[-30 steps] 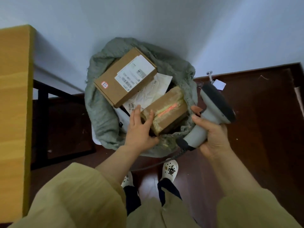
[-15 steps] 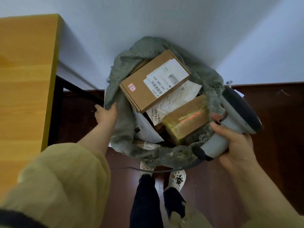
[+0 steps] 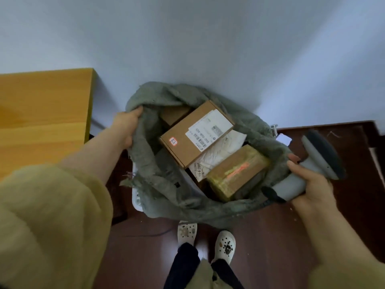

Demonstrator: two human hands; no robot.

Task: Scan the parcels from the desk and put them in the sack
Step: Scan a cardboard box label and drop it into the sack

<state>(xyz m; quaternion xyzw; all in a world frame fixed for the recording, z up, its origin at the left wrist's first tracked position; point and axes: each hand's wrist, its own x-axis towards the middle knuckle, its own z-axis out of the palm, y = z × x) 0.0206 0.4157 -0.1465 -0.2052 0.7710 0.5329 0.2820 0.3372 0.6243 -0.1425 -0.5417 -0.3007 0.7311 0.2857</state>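
**Sack mouth between your hands; the next parcel lies off to your left**

Your left hand (image 3: 127,130) grips the rim of the sack (image 3: 158,184) at its upper-left edge, fingers curled round the grey-green cloth and drawing the mouth open towards the desk (image 3: 41,113); your right hand (image 3: 312,188) is wrapped round the handle of the scanner (image 3: 320,157) at the sack's right edge, the head tipped inward over the opening.

Inside the sack, the taped parcel (image 3: 233,182) sits lowest and furthest right, just beside your right hand; its long axis runs from lower left up to upper right, and the scanner's red line (image 3: 237,172) falls along that axis on its top face. The labelled box (image 3: 187,140) lies above and left of it, tilted on the same diagonal, nearer your left hand; white paper wrapping (image 3: 220,155) shows between the two. A further brown box corner peeks out behind the labelled one, too hidden to say more.

By the look of it both parcels are in the sack, so the coming move likely goes to the desk, which fills the left side of the frame; your left hand is the nearer one and must let go of the cloth first; the part of the desk in view shows no parcel, so you cannot tell from here where the next one lies.
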